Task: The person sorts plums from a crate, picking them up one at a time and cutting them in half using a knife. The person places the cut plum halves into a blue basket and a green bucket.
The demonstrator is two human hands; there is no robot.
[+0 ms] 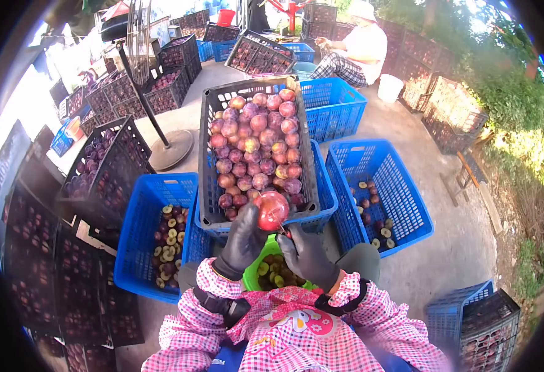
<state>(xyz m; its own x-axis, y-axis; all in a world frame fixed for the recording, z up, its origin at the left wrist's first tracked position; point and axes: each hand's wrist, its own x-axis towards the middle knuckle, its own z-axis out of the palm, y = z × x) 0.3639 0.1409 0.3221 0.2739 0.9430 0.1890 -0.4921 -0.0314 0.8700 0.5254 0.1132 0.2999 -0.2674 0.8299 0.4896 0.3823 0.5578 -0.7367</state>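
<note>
In the head view, my left hand point(242, 240), in a black glove, is closed round the side of a glossy red plum point(273, 211). My right hand point(310, 254), gloved too, is closed just below the plum's right edge; a small dark red bit shows at its fingertips, but I cannot make out what it is. Under both hands sits a bright green basin point(252, 276) with cut plum pieces point(275, 271) inside. Directly ahead, a black crate point(206, 149) full of whole plums point(253, 146) rests tilted towards me on a blue crate point(325, 192).
Blue crates with plum halves stand left point(137, 248) and right point(408, 211). A black crate of plums point(107, 167) and a pole on a round base point(172, 150) are at left. Beyond sits a person in white point(368, 46), near a white bucket point(390, 88). Stacked crates line both sides.
</note>
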